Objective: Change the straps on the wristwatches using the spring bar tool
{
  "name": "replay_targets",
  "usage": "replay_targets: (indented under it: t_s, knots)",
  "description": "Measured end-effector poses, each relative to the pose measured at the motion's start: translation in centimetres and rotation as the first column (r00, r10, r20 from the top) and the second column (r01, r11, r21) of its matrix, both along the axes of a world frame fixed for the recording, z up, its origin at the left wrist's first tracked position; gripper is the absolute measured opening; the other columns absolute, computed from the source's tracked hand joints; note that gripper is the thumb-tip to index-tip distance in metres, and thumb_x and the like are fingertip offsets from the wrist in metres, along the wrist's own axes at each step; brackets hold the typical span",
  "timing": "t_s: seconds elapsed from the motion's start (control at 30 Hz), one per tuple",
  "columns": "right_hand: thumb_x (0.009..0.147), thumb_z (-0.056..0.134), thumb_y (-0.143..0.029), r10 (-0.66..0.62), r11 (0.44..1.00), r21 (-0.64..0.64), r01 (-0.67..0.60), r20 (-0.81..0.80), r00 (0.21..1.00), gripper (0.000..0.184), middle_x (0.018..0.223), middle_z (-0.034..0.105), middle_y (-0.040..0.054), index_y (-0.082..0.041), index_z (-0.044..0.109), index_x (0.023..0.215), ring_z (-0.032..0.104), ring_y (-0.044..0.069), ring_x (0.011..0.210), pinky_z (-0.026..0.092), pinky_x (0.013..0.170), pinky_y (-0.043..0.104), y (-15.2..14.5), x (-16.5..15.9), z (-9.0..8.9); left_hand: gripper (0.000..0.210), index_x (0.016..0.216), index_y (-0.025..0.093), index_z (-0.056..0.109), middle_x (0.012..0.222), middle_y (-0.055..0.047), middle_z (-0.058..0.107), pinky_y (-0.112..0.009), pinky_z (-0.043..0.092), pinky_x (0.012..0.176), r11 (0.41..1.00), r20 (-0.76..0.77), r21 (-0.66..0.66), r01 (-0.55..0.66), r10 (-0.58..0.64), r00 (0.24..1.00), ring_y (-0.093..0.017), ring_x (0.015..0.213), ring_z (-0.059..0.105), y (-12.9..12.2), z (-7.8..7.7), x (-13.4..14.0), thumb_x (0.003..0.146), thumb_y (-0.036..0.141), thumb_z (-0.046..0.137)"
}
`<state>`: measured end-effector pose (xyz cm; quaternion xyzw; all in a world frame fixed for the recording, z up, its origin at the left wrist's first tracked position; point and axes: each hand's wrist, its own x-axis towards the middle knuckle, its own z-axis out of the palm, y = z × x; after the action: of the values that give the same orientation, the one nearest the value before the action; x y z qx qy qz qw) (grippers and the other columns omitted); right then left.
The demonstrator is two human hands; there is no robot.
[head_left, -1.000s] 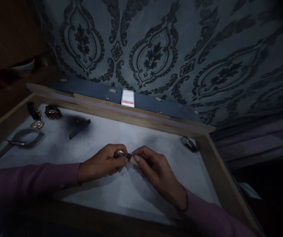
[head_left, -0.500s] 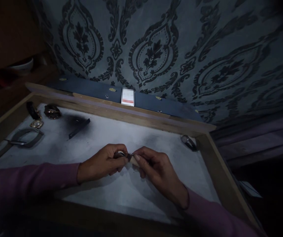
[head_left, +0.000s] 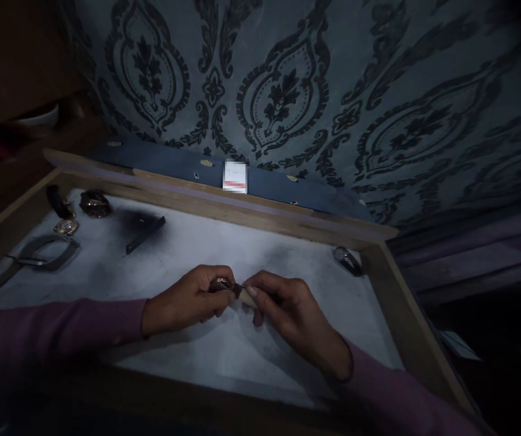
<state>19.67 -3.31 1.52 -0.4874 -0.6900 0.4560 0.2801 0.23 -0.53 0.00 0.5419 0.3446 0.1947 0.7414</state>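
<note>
Over the middle of the white-lined tray, my left hand [head_left: 192, 301] is closed around a wristwatch [head_left: 221, 284] with a round, shiny case, mostly covered by the fingers. From the case a dark piece runs towards my right hand [head_left: 294, 318]. That hand pinches the watch's strap [head_left: 246, 297], whose pale underside shows below the thumb. Both hands nearly meet, with only a short stretch of strap between them. Whether the right fingers hold a small tool as well is hidden.
Wooden walls [head_left: 399, 303] surround the tray. At its left lie a gold-cased watch [head_left: 66, 226], a dark watch [head_left: 95, 204] and a grey strap loop [head_left: 49, 253]. A dark strip [head_left: 146, 235] rests nearer the middle. Another watch [head_left: 348, 261] sits in the far right corner.
My right hand has shifted very slightly, its wrist a little to the right, and its lower fingers have moved a little. My left hand and the watch stay practically where they were.
</note>
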Motion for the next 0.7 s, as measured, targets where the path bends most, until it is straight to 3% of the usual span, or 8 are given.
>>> replay_targets:
  t_s: [0.47, 0.7]
  knots:
    - [0.094, 0.049, -0.027, -0.005, 1.000, -0.028, 0.005, 0.021, 1.000, 0.024, 0.054, 0.054, -0.0025, -0.016, 0.063, 0.077, 0.053, 0.010, 0.046, 0.040, 0.045, 0.021, -0.20, -0.16, -0.08, 0.008, 0.074, 0.018, 0.047, 0.052, 0.010, 0.043, -0.017, 0.025, 0.040, 0.999, -0.062, 0.033, 0.020, -0.018, 0.998, -0.005, 0.042, 0.033, -0.01, 0.35, 0.04, 0.081, 0.019, 0.051]
    - [0.093, 0.048, -0.023, -0.003, 0.999, 0.051, 0.000, 0.060, 0.998, 0.023, 0.055, 0.051, -0.0030, -0.016, 0.063, 0.076, 0.047, 0.010, 0.047, 0.035, 0.045, 0.022, -0.24, -0.29, 0.22, 0.007, 0.075, 0.018, 0.048, 0.053, 0.010, 0.043, -0.017, 0.025, 0.041, 0.999, -0.062, 0.023, 0.039, -0.038, 0.997, -0.005, 0.042, 0.033, -0.08, 0.39, -0.10, 0.082, 0.018, 0.050]
